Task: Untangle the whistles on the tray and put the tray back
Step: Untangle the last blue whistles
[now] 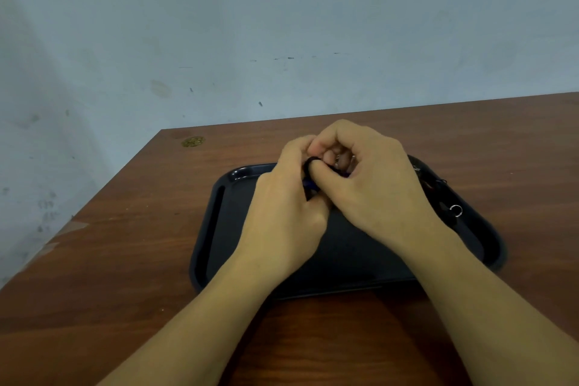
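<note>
A black tray lies on the brown wooden table. Both hands meet above its far middle. My left hand and my right hand curl their fingers round a small dark bundle of whistles, with a bit of blue and a metal ring showing between the fingers. Most of the bundle is hidden by the hands. Another dark whistle with a silver key ring and thin cords lies at the tray's right side, apart from the hands.
The wooden table ends at a pale blue wall behind and at its left edge. A small round worn spot marks the table's far left corner. Bare wood surrounds the tray.
</note>
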